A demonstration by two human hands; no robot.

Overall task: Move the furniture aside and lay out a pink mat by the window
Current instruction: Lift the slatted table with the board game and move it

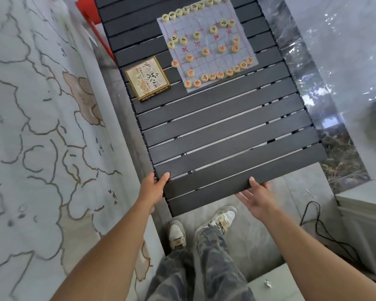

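Observation:
A black slatted table [226, 131] stands in front of me, running away from me between a mat and the window. My left hand [153, 187] grips the table's near left corner, thumb on top and fingers hidden underneath. At the near edge is my right hand [255, 197]: its thumb rests on the last slat and its fingers stretch out straight below the edge. A pale mat [30, 127] with brown cartoon outlines and pinkish patches covers the floor on the left.
On the table lie a paper chess sheet [206, 44] with several round pieces and a chess box [147, 78]. The window glass [356, 61] and a dark marble sill [343, 153] run along the right. A black cable [326, 231] trails on the floor. Something red [89, 20] sits at the far left.

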